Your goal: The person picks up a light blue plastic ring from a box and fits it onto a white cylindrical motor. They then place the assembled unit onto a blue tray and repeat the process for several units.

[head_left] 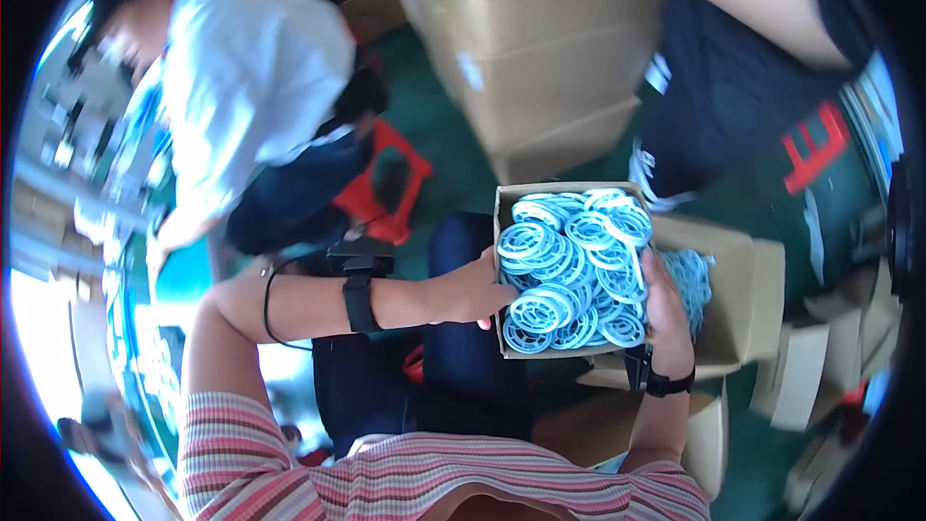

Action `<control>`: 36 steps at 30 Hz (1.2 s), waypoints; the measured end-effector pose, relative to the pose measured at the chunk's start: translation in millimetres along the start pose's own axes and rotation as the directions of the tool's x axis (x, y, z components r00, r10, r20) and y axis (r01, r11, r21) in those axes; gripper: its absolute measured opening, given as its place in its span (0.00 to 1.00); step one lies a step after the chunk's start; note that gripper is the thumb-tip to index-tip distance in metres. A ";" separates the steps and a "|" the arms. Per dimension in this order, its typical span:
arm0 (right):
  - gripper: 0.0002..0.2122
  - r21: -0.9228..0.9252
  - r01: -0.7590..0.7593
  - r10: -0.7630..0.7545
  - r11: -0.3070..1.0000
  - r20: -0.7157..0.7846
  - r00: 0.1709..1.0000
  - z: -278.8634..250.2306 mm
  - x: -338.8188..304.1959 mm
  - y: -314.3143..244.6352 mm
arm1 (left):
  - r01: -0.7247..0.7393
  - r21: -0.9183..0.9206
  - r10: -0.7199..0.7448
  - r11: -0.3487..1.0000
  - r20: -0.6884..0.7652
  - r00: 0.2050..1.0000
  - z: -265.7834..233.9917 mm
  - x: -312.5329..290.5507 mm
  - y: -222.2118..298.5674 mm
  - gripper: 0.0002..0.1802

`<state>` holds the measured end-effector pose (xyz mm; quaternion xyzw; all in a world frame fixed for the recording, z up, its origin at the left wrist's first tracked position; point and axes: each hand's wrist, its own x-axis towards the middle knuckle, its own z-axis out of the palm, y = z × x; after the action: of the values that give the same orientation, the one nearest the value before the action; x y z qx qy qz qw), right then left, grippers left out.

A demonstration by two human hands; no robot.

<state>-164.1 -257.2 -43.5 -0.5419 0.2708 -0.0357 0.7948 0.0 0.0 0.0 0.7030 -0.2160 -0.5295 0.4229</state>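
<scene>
An open cardboard box (499, 222), heaped with light blue plastic rings (569, 270), is held up in front of me above my lap's right side. My left hand (479, 289) grips its left wall, the thumb over the rim and the fingers partly hidden behind the wall. On the opposite side my right hand (666, 304) presses against the right wall, so the box sits between both hands. Just beyond my right hand, a second open carton (728, 289) contains more blue-grey rings (693, 285).
A tall cardboard carton (550, 48) stands ahead. At the left a co-worker in a white top (256, 58) sits on a red stool (395, 178) by a work surface. Another person's dark-clothed leg (719, 96) is at the upper right. Loose cardboard (820, 367) lies at the right.
</scene>
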 end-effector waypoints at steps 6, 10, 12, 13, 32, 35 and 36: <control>0.28 -0.071 0.012 0.017 0.997 0.402 0.916 88.5 36.3 -24.6 | 0.207 -0.382 -0.294 0.901 -0.185 0.938 -7.1 -111.1 -8.0 0.25; 0.26 -0.114 -0.083 0.138 0.990 0.646 0.751 164.4 48.5 -52.6 | 0.103 -0.601 -0.407 0.792 -0.395 0.823 6.0 -178.7 -7.5 0.21; 0.25 -0.146 -0.137 0.200 0.980 0.730 0.654 204.1 59.5 -51.4 | 0.050 -0.669 -0.468 0.742 -0.463 0.753 9.5 -204.2 -19.6 0.20; 0.25 -0.198 -0.120 0.230 0.973 0.768 0.598 224.6 67.0 -50.8 | 0.007 -0.706 -0.460 0.708 -0.454 0.763 10.5 -217.2 -29.2 0.21; 0.18 -0.621 -0.029 0.586 0.783 0.752 -0.303 551.1 -161.8 44.0 | -0.699 -0.492 -0.770 0.519 -0.624 -0.132 212.5 -450.5 -82.8 0.17; 0.17 -0.648 0.034 0.600 0.761 0.684 -0.416 570.5 -218.9 89.0 | -0.611 -0.541 -0.797 0.578 -0.535 -0.280 244.4 -481.6 -106.4 0.17; 0.16 -0.661 0.049 0.626 0.749 0.680 -0.381 572.7 -238.0 104.1 | -0.579 -0.572 -0.811 0.581 -0.469 -0.350 253.6 -490.1 -115.1 0.16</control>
<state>-122.5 351.1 110.4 -0.4011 -0.3227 0.6874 0.5123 -421.2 338.8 159.9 0.5414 0.5975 0.2107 0.5527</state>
